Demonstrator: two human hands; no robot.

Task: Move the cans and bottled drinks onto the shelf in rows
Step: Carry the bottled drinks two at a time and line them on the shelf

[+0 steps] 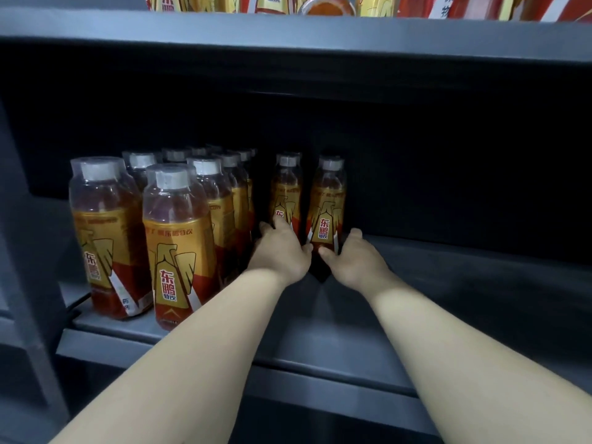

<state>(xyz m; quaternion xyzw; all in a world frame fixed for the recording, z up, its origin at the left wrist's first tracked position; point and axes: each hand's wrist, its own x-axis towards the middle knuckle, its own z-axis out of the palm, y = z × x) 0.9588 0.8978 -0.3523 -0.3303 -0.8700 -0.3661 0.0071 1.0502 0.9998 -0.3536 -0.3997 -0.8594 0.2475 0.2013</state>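
Note:
Several amber drink bottles with gold and red labels stand in rows at the left of the grey shelf (448,283); the nearest one (174,248) is at the front. Two more bottles stand deeper in, side by side. My left hand (282,251) grips the base of the left one (286,193). My right hand (352,259) grips the base of the right one (328,203). Both bottles stand upright, with their bottoms hidden behind my hands.
The shelf's right half is bare grey board, dark at the back. An upper shelf board (288,30) overhangs close above, with more drink packs (320,3) on it. A grey upright post (19,219) bounds the left side.

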